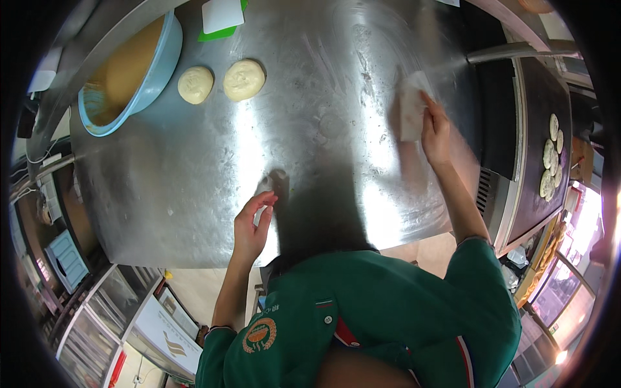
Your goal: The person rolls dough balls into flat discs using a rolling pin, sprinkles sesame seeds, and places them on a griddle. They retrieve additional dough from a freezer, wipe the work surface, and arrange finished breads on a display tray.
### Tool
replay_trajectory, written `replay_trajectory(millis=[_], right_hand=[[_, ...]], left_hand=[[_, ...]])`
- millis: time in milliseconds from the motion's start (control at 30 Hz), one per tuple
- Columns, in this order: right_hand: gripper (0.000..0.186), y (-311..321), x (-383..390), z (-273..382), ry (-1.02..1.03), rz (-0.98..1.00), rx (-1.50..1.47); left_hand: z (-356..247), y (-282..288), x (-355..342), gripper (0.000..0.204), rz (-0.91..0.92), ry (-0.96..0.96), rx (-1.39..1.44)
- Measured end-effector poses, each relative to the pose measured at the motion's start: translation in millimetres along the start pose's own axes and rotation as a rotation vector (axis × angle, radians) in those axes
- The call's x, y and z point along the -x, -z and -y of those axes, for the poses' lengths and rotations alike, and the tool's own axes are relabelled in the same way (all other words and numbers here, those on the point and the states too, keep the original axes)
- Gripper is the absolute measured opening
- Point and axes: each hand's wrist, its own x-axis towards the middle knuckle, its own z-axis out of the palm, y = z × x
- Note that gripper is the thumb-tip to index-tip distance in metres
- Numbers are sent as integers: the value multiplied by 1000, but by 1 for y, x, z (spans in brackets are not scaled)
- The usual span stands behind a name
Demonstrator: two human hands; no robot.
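Observation:
My right hand (436,131) grips a pale, flat, roughly rectangular dough scraper (411,107), blurred, at the right side of the steel worktop (310,97). My left hand (253,223) hovers near the front edge of the worktop, its fingers loosely curled and apart from the thumb, with nothing visible in it. Two round lumps of pale dough, a smaller one (195,85) and a larger one (244,79), lie side by side at the far left, well away from both hands. Faint smears mark the metal surface.
A light-blue basin (162,68) with a brownish-yellow mass stands at the far left. Beside it lie a white and a green flat sheet (222,16). To the right, a dark griddle (533,149) bears several flat dough rounds (550,155). A metal bar (511,52) juts in at the upper right.

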Motion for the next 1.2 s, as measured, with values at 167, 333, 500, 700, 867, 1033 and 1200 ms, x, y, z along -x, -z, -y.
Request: replay_trajectory(millis=[167, 333, 500, 700, 867, 1033, 1200], right_hand=[[78, -13, -37, -52, 107, -150, 784], [92, -72, -168, -24, 341, -76, 838], [88, -156, -185, 63, 489, 205, 896], [87, -172, -90, 68, 717, 408, 651], [89, -36, -89, -42, 154, 132, 855], [96, -13, -18, -44, -36, -34, 1006], [89, -143, 2, 43, 485, 258, 368]], left_hand=[[-1, 4, 8, 27, 7, -4, -7], [-3, 14, 18, 28, -15, 3, -68], [-17, 4, 8, 28, -25, -74, -136], [-29, -10, -13, 31, 79, -173, -184], [18, 38, 28, 28, -18, -70, -255], [57, 61, 64, 24, -238, 137, -79], [41, 19, 32, 24, -76, -22, 103]])
